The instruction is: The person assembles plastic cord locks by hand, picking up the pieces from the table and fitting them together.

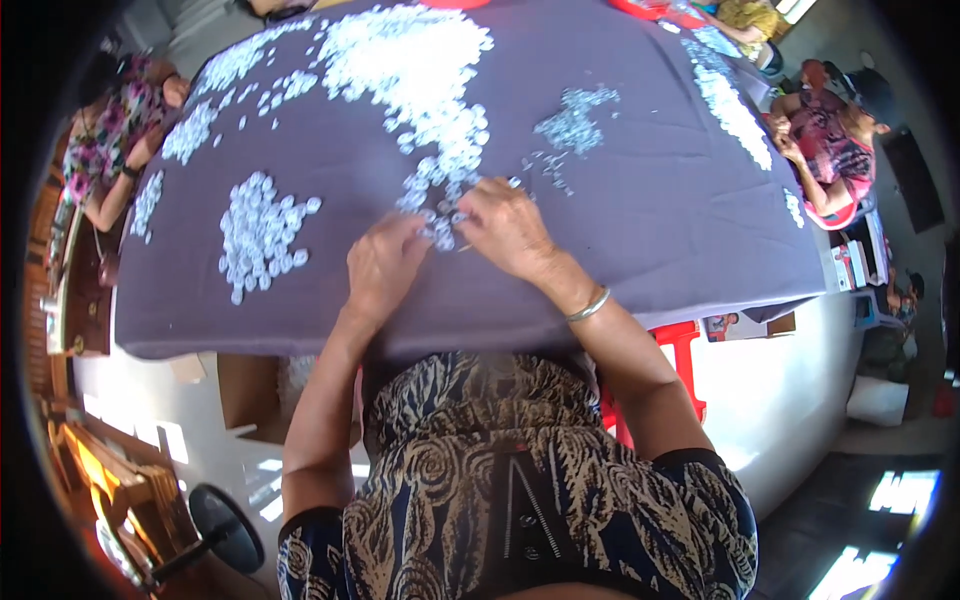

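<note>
My left hand (385, 262) and my right hand (507, 228) face each other above the near middle of the cloth. Its fingertips pinched, my left hand seems to hold a small round clear plastic piece (428, 234). The fingers of my right hand are curled together; whatever they grip is too small and hidden to name. A few loose round pieces (444, 240) lie between the two hands. They trail off from a large bright heap of the same pieces (400, 60) beyond. On my right wrist is a silver bangle (588, 304).
A separate pile of round pieces (260, 230) lies to the left. Tiny slender bits (578, 122) form a bluish pile right of the heap. Purple-grey cloth (660, 210) covers the table. People sit at its left (110, 150) and right (830, 140) edges, by more pieces. A red stool (682, 365) stands beneath.
</note>
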A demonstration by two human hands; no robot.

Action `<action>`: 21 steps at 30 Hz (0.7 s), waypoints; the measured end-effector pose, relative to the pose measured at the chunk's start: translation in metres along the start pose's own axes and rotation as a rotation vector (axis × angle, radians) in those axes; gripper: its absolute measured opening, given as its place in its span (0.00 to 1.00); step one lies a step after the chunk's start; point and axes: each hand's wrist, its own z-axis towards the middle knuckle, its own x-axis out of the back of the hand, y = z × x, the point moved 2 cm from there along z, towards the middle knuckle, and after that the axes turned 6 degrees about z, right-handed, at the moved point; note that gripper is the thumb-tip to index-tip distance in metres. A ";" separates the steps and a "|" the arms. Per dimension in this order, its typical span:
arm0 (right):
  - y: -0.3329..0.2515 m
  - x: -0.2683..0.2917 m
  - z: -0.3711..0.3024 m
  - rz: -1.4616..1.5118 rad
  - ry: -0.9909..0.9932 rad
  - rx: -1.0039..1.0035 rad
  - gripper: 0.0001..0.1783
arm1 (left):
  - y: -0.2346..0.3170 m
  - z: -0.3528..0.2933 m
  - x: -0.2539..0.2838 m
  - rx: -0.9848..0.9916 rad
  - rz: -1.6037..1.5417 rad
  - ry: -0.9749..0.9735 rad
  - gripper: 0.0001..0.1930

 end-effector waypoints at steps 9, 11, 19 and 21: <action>-0.005 0.000 -0.002 0.130 -0.008 0.020 0.08 | 0.002 -0.001 -0.001 -0.005 0.086 0.016 0.08; -0.009 0.002 -0.001 0.151 0.006 0.017 0.08 | 0.003 -0.001 -0.001 -0.008 0.087 0.038 0.08; -0.034 -0.001 -0.004 0.456 -0.071 -0.126 0.08 | 0.001 0.001 -0.002 0.003 0.110 0.057 0.09; -0.035 -0.001 -0.005 0.499 -0.122 -0.222 0.05 | -0.001 0.001 -0.003 0.014 0.093 0.043 0.09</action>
